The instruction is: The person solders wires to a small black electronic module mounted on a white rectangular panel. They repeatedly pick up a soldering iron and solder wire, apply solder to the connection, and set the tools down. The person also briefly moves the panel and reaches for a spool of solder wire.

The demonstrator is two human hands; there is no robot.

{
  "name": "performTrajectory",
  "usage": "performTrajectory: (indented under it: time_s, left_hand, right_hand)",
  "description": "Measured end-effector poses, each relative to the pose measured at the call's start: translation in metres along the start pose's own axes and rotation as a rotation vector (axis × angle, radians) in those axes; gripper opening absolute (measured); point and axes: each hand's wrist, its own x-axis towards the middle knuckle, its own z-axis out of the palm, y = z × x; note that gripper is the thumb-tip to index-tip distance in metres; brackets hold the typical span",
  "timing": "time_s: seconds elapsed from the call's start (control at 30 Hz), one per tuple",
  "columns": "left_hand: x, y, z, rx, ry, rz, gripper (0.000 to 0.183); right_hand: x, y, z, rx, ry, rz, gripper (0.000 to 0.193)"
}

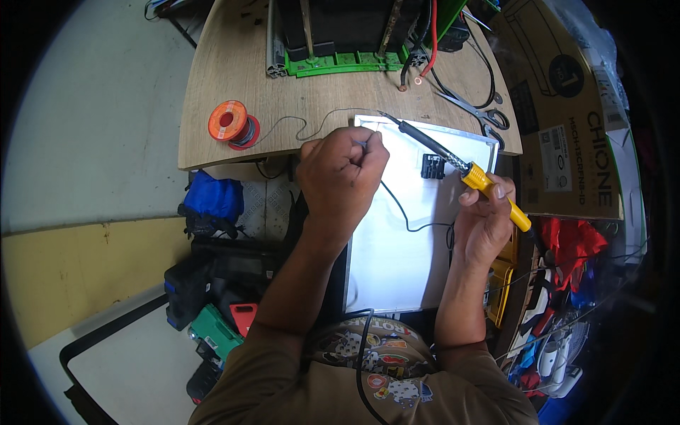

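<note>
My right hand [483, 225] grips the yellow handle of a soldering iron [479, 180], whose tip points up and left. My left hand [342, 166] is closed with thumb and forefinger pinched together; a small bluish bit shows there, but what it holds is hidden. Thin solder wire [297, 134] runs from an orange-and-red spool [229, 122] toward the iron's tip. Below both hands lies a white framed panel [389, 273] bearing a small black box [433, 166]. A black cable [405, 222] curves across it from beside my left hand.
On the wooden table [212, 78], a black block with green strips [343, 65] stands at the back, near red and black cables [429, 57]. Scissors [482, 113] lie on the right. A large cardboard box [559, 127] stands beyond. Tool cases [216, 333] sit at lower left.
</note>
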Motion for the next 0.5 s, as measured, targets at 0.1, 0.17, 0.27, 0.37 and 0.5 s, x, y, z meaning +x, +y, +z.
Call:
performTrajectory:
  time_s: [0.1,0.17,0.27,0.37,0.5]
  left_hand:
    - [-0.0001,-0.0002,-0.0005,-0.024,-0.009,-0.025,0.007]
    - [0.0000,0.0000,-0.0009,-0.023,-0.004,-0.029,0.006]
    - [-0.0003,0.0008,-0.0014,-0.018,-0.001,-0.023,0.006]
    - [-0.0001,0.0011,-0.0010,-0.019,0.002,-0.016,0.007]
    - [0.0008,0.0002,-0.0005,-0.012,0.014,0.017,0.007]
  right_hand:
    - [-0.0009,-0.0015,0.0003,-0.013,0.008,0.020,0.026]
    - [-0.0008,-0.0018,0.0003,-0.002,-0.009,0.020,0.026]
    - [-0.0006,-0.0014,0.0002,-0.006,-0.024,0.012,0.026]
    - [-0.0004,-0.0012,0.0001,-0.010,-0.021,0.011,0.027]
    - [-0.0002,-0.0011,0.0001,-0.011,-0.023,0.016,0.028]
